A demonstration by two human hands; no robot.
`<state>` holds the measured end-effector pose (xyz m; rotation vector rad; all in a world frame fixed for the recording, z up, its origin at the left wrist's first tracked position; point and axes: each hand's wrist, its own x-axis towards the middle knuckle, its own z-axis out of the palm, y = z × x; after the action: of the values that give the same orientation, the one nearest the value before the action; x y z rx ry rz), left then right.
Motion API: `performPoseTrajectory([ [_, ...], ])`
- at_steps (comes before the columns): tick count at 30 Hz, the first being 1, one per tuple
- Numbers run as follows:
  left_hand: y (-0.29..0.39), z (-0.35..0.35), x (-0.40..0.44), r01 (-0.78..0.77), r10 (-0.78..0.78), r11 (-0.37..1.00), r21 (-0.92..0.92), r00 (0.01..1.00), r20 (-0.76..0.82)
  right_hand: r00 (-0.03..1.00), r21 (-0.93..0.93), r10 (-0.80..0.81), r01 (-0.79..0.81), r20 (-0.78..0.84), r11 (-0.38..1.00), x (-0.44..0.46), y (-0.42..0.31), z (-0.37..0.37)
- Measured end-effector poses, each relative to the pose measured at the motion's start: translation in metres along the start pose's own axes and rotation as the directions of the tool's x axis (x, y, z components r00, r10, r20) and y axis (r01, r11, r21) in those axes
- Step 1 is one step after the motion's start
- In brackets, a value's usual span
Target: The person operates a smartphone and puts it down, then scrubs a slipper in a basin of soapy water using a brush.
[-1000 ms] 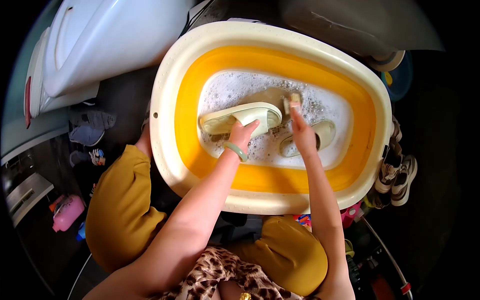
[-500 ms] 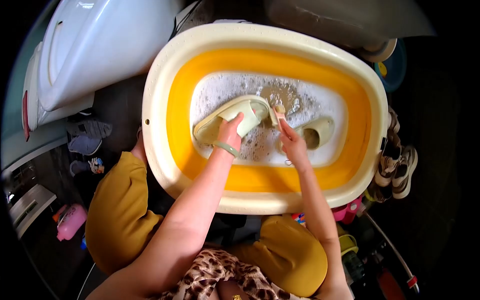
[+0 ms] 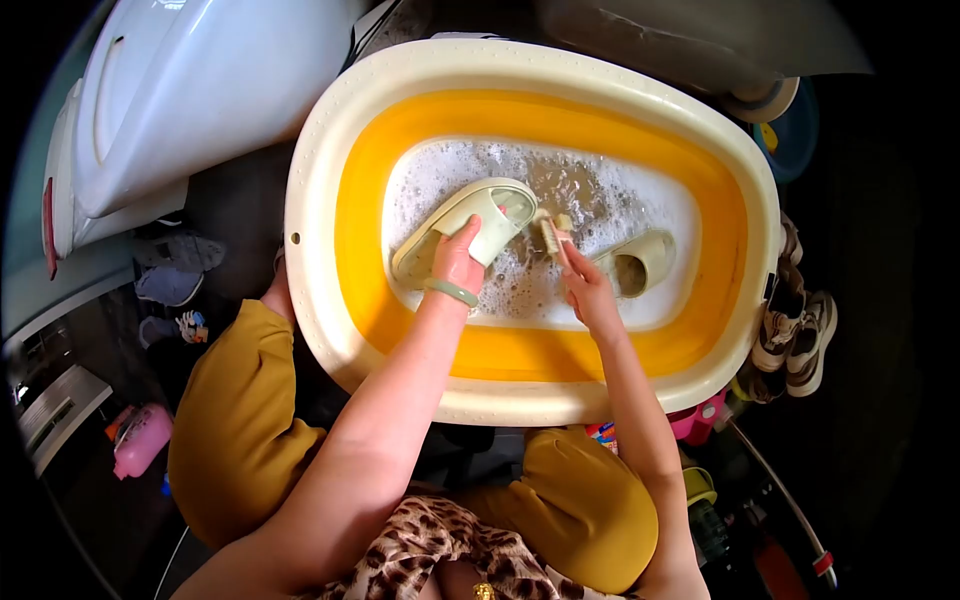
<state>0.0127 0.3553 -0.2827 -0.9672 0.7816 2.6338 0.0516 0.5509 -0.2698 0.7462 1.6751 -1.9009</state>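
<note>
A pale green slipper point(image 3: 490, 225) is tilted over the soapy water on the left side of the yellow and cream tub point(image 3: 520, 400). My left hand point(image 3: 460, 262) grips it by the strap, thumb on top, with a fingertip visible in the toe opening. In my right hand point(image 3: 588, 290) is a small pink-handled brush point(image 3: 552, 237), its bristles facing the slipper's toe end with little or no gap. The second slipper point(image 3: 650, 258) lies in the suds to the right of the brush, partly in the water.
Sneakers point(image 3: 808, 345) stand right of the tub, near a pink item point(image 3: 700, 418). A white basin-like fixture point(image 3: 210, 90) is at upper left, with grey shoes point(image 3: 172, 268) and a pink bottle point(image 3: 142, 440) below. A blue basin point(image 3: 797, 130) is at upper right.
The held slipper has tilted, its toe end moving up and left. The brush has moved down and left from the upper suds to beside the toe. The loose slipper has shifted slightly.
</note>
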Motion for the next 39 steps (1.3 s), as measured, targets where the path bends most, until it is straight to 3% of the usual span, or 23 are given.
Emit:
performPoseTrajectory([
  [3,0.001,0.003,-0.001,-0.008,0.009,1.000,0.025,0.999,-0.050,0.994,-0.046,-0.096,0.093,-0.056,0.995,-0.002,-0.037,0.015],
  [5,0.002,0.000,-0.001,0.012,-0.016,0.998,0.061,0.997,0.070,0.994,-0.100,-0.108,0.105,-0.030,0.989,0.006,-0.062,0.035],
  [7,0.004,0.002,0.001,0.022,-0.024,0.999,0.044,0.998,0.052,0.977,-0.082,-0.180,0.190,0.113,0.978,0.029,-0.053,0.042],
  [9,0.000,-0.002,0.005,0.036,-0.036,0.999,0.018,0.999,0.020,0.986,-0.123,-0.143,0.153,0.086,0.981,0.017,-0.049,0.046],
  [11,-0.008,-0.008,0.010,0.073,-0.074,0.997,0.021,0.997,0.034,0.997,0.027,-0.071,0.070,0.032,0.997,0.011,-0.029,0.032],
  [13,-0.012,-0.005,0.003,0.050,-0.050,0.999,0.015,0.998,0.023,0.999,-0.037,-0.047,0.046,-0.018,0.998,0.008,-0.017,0.013],
  [15,-0.009,-0.002,0.012,0.062,-0.077,0.990,-0.129,0.991,-0.108,0.994,-0.018,-0.057,0.056,-0.093,0.998,0.008,-0.014,-0.008],
  [19,0.001,0.017,0.014,-0.026,-0.003,0.983,-0.182,0.988,-0.156,0.971,-0.112,-0.167,0.149,-0.169,0.982,0.024,-0.008,-0.031],
  [21,0.002,0.017,0.006,-0.035,0.023,0.997,-0.072,0.988,-0.150,0.970,-0.127,-0.172,0.151,-0.173,0.980,0.028,-0.006,-0.032],
  [22,0.001,0.016,-0.003,-0.063,0.089,0.993,0.100,0.956,-0.280,0.966,-0.145,-0.179,0.153,-0.188,0.977,0.029,-0.004,-0.033],
  [23,0.000,0.016,-0.012,-0.071,0.176,0.960,0.270,0.903,-0.391,0.962,-0.165,-0.188,0.156,-0.200,0.974,0.029,-0.003,-0.033],
  [24,0.000,0.009,-0.016,-0.058,0.245,0.905,0.422,0.880,-0.406,0.962,-0.158,-0.186,0.156,-0.200,0.975,0.031,0.000,-0.033],
  [25,-0.001,0.000,-0.015,-0.058,0.248,0.902,0.428,0.880,-0.405,0.964,-0.146,-0.175,0.148,-0.198,0.978,0.032,0.003,-0.033],
  [27,-0.003,-0.011,-0.014,-0.148,0.407,0.516,0.843,0.909,-0.090,0.967,-0.135,-0.164,0.139,-0.197,0.981,0.044,0.022,-0.039],
  [28,-0.007,-0.009,-0.014,-0.160,0.473,0.270,0.950,0.881,0.014,0.908,-0.355,-0.367,0.281,-0.201,0.891,0.055,0.038,-0.042],
  [29,-0.008,-0.007,-0.013,-0.158,0.470,0.271,0.949,0.883,0.012,0.877,-0.443,-0.444,0.330,-0.184,0.834,0.050,0.034,-0.035],
  [31,-0.008,-0.001,-0.003,-0.188,0.479,-0.369,0.910,0.801,0.360,0.794,-0.610,-0.590,0.398,-0.145,0.685,0.039,0.023,-0.021],
  [32,-0.002,0.015,-0.005,-0.113,0.403,-0.339,0.934,0.880,0.253,0.895,-0.750,-0.431,0.205,-0.116,0.629,0.025,0.006,-0.005],
  [33,-0.006,0.014,0.002,-0.110,0.406,-0.334,0.936,0.880,0.248,0.960,-0.860,-0.251,0.020,-0.126,0.509,0.015,-0.001,0.004],
  [36,-0.008,0.014,0.018,-0.140,0.502,-0.315,0.939,0.815,0.290,0.967,-0.890,-0.248,0.158,0.053,0.427,0.006,0.010,0.010],
  [37,-0.007,0.013,0.020,-0.153,0.459,-0.171,0.973,0.862,0.216,0.959,-0.893,-0.234,0.240,0.158,0.380,0.004,0.009,0.012],
  [38,-0.005,0.014,0.020,-0.153,0.401,-0.024,0.988,0.904,0.150,0.960,-0.898,-0.246,0.223,0.135,0.379,0.007,0.012,0.003],
  [39,-0.003,0.014,0.018,-0.155,0.398,-0.032,0.987,0.904,0.155,0.960,-0.896,-0.248,0.221,0.131,0.386,0.007,0.003,-0.001],
])
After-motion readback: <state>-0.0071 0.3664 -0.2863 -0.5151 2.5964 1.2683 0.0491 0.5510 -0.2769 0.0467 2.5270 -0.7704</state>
